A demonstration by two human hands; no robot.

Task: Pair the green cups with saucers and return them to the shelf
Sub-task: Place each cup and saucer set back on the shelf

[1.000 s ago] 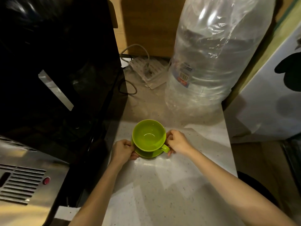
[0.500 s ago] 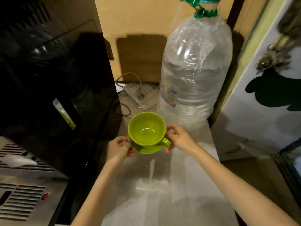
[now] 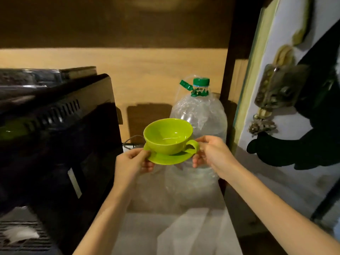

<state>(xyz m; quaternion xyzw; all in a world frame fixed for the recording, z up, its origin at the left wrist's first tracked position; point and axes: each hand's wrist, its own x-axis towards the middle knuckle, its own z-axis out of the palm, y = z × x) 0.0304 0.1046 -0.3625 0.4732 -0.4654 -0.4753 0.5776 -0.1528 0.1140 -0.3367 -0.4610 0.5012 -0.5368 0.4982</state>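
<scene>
A green cup [image 3: 168, 136] stands upright on a green saucer [image 3: 170, 159], its handle pointing right. The pair is in the air, well above the white counter [image 3: 139, 234]. My left hand [image 3: 133, 163] pinches the saucer's left rim. My right hand [image 3: 214, 153] grips the saucer's right rim, just beside the cup's handle. The cup is empty.
A large clear water bottle [image 3: 199, 126] with a green cap stands right behind the cup. A black appliance [image 3: 55, 144] fills the left side. A wooden back wall [image 3: 147, 74] rises behind, with a dark shelf underside [image 3: 117, 21] above. A white door [image 3: 294, 126] stands at the right.
Both hands have lifted the cup and saucer off the counter and raised them in front of the bottle. My view has tilted upward, revealing the bottle cap and the dark board above.
</scene>
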